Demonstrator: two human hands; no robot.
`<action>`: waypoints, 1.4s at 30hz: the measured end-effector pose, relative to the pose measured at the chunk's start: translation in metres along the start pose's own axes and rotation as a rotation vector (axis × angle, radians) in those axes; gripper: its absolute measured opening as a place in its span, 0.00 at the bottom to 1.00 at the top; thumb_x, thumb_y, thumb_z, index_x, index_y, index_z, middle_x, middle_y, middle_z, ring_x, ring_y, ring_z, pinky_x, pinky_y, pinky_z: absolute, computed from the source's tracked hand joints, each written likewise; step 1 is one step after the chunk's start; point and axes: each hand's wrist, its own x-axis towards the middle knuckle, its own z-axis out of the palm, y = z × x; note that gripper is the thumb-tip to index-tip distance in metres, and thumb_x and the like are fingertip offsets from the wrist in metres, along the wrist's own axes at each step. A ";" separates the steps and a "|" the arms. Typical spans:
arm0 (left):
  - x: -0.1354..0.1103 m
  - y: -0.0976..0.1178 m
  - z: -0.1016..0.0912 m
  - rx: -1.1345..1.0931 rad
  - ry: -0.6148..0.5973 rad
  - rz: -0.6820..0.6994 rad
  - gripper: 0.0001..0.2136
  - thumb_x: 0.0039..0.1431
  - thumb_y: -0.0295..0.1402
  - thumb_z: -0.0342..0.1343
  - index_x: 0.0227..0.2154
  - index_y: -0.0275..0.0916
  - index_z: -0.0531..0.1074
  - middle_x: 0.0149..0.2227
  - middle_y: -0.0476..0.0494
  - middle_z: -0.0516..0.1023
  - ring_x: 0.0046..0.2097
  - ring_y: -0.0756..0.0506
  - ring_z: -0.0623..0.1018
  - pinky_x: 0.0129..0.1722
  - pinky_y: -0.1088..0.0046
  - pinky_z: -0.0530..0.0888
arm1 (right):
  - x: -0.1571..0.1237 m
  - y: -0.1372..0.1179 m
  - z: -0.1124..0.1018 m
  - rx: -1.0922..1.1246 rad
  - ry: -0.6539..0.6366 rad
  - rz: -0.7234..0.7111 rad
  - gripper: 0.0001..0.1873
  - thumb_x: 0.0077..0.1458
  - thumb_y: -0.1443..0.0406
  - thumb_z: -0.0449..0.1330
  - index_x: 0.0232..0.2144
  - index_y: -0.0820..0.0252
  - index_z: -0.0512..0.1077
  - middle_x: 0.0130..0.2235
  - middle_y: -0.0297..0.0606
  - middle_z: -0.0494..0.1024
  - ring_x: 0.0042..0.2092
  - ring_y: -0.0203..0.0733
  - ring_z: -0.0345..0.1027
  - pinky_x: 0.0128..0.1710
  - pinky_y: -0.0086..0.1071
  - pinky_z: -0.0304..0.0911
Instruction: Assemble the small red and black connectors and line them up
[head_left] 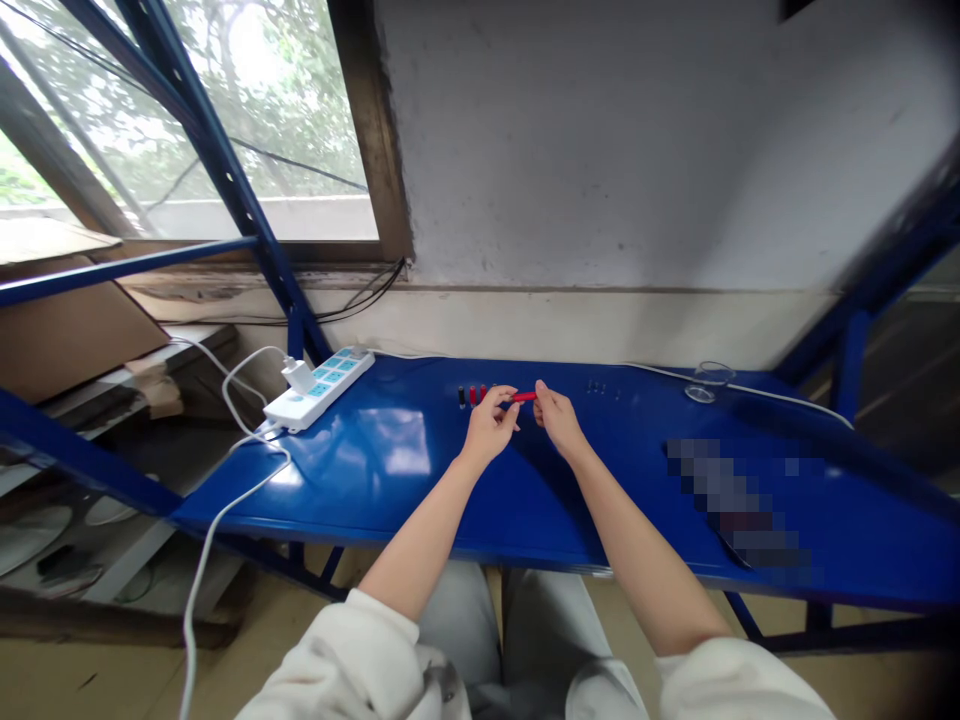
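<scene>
A slim red tube (524, 397) is held level above the blue table, between my two hands. My left hand (491, 425) pinches its left end with thumb and fingers. Around its right end the fingers of my right hand (555, 415) are closed. Just behind my left hand, a small black cylinder (461, 397) stands upright beside a short red cylinder (473, 396) and another red one, partly hidden by the hand. Several tiny dark or clear pieces (596, 387) sit farther right near the back; their kind is too small to tell.
A white power strip (322, 392) with a plugged-in adapter (298, 374) lies at the table's left end. Clear round containers (701, 393) rest at the back right. A blurred-out dark object (739, 505) lies on the right. Blue frame posts (847, 365) flank the table (405, 515).
</scene>
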 end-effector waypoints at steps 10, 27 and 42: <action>0.001 0.001 0.000 0.025 -0.001 -0.010 0.10 0.56 0.38 0.46 0.36 0.38 0.64 0.30 0.49 0.73 0.19 0.56 0.69 0.23 0.79 0.68 | 0.000 0.001 0.003 0.001 0.020 -0.021 0.26 0.49 0.44 0.47 0.15 0.57 0.51 0.15 0.27 0.52 0.18 0.29 0.44 0.16 0.27 0.43; 0.006 0.005 -0.006 -0.172 0.089 -0.190 0.17 0.52 0.46 0.49 0.24 0.34 0.65 0.20 0.50 0.70 0.16 0.56 0.67 0.17 0.81 0.63 | 0.002 -0.013 -0.008 0.029 0.091 -0.005 0.22 0.47 0.47 0.51 0.23 0.60 0.68 0.23 0.35 0.68 0.23 0.32 0.57 0.21 0.28 0.53; 0.005 0.002 -0.005 -0.131 0.110 -0.139 0.15 0.51 0.44 0.51 0.28 0.35 0.70 0.18 0.53 0.65 0.15 0.57 0.63 0.15 0.81 0.61 | -0.008 -0.020 -0.005 -0.046 -0.259 0.043 0.16 0.42 0.54 0.59 0.29 0.62 0.72 0.27 0.35 0.73 0.26 0.32 0.61 0.26 0.28 0.55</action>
